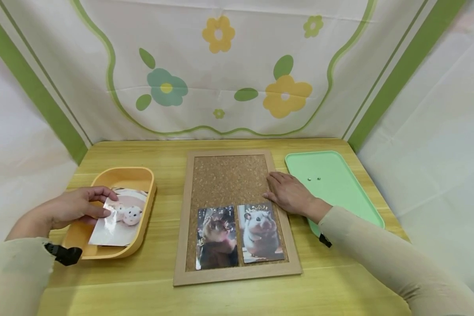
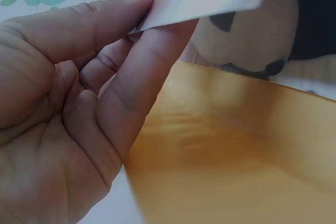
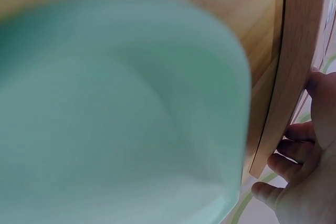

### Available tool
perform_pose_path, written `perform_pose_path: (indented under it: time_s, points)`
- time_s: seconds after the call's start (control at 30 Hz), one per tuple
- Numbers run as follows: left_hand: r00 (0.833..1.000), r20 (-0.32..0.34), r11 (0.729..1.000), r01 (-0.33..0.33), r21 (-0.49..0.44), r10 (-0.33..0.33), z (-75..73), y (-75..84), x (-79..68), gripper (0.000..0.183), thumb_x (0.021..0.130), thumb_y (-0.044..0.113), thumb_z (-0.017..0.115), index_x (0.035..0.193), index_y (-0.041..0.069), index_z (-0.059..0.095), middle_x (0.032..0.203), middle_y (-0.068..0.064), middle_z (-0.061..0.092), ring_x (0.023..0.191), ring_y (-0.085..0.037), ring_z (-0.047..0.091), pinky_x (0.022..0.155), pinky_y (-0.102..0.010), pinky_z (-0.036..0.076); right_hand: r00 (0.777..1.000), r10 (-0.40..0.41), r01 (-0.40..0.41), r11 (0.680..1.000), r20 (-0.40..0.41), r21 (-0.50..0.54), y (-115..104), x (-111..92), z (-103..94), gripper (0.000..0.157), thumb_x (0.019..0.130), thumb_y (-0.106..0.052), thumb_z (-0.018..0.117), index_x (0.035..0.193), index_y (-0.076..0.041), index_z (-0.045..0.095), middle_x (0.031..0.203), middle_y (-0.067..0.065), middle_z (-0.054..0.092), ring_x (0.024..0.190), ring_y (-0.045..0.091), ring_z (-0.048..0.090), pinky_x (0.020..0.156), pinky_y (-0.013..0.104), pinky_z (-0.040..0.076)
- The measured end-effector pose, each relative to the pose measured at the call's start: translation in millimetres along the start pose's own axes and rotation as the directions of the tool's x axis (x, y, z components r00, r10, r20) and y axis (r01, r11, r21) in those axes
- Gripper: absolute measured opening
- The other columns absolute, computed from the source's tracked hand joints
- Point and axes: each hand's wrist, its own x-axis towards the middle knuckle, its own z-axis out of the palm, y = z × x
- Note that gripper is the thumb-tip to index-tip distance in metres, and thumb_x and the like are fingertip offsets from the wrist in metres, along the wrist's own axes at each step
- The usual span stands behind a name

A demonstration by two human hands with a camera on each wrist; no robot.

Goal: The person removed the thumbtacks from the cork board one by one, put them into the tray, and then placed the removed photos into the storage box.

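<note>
Between thumb and fingers, my left hand (image 1: 75, 205) pinches a photo card (image 1: 116, 224) with a pale picture, over the yellow basket (image 1: 153, 193). The left wrist view shows the card's edge in that pinch, and another photo with a panda (image 2: 252, 30) lies beyond it. My right hand (image 1: 292, 193) rests on the right frame edge of the corkboard (image 1: 229, 180), fingers loosely bent. Low on the cork are two photo cards side by side: a dark one (image 1: 217, 239) and one of a white hamster (image 1: 260, 232). Small pins show at their top edges.
A green tray (image 1: 339, 188) lies right of the board, partly under my right forearm, with two small metal pins (image 1: 314, 179) on it. The wooden table (image 1: 166, 272) meets a flower-print curtain (image 1: 221, 79) at the back, and pale curtains hang at both sides.
</note>
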Motion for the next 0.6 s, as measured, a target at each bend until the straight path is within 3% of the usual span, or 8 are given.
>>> perform_pose_path:
  time_s: [0.6]
  points:
    - [0.999, -0.033, 1.0, 0.024, 0.002, -0.024, 10.5, 1.2, 2.9, 0.038, 0.098, 0.007, 0.074, 0.129, 0.003, 0.054, 0.108, -0.005, 0.054, 0.084, -0.015, 0.065, 0.068, -0.031, 0.061, 1.0, -0.013, 0.013, 1.0, -0.012, -0.024, 0.6, -0.9, 2.9, 0.072, 0.112, -0.05, 0.045, 0.159, 0.004, 0.04, 0.163, 0.024, 0.043, 0.152, 0.042, 0.04, 0.124, 0.056, 0.034]
